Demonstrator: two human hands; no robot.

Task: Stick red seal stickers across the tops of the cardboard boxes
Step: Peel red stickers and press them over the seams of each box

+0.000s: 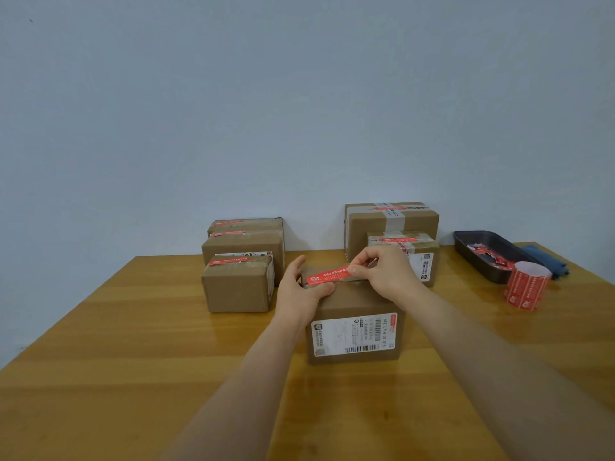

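Two hands at work on the near cardboard box [354,314], centre of the wooden table [133,327]. Left hand [301,289] gripping the box's top left corner, thumb pressed on the left end of the red seal sticker [327,275]. Right hand [387,269] pinching the sticker's right end between thumb and curled fingers, just above the box top. Sticker stretched left to right across the top of the box, white print facing up; right end hidden under the fingers. White shipping label [354,334] on the near face of the box.

Far left: a stack of three boxes [244,254], each with a red strip on top, smallest one nearest. Far right, behind the hands: a small sealed box [421,257] in front of a bigger taped box [392,221], both against the wall. Right edge of the table: a dark tray [466,244] holding red and white scraps, a blue cloth [540,256] just beyond it, and a roll of red stickers [527,286] standing upright close to the tray's near end.
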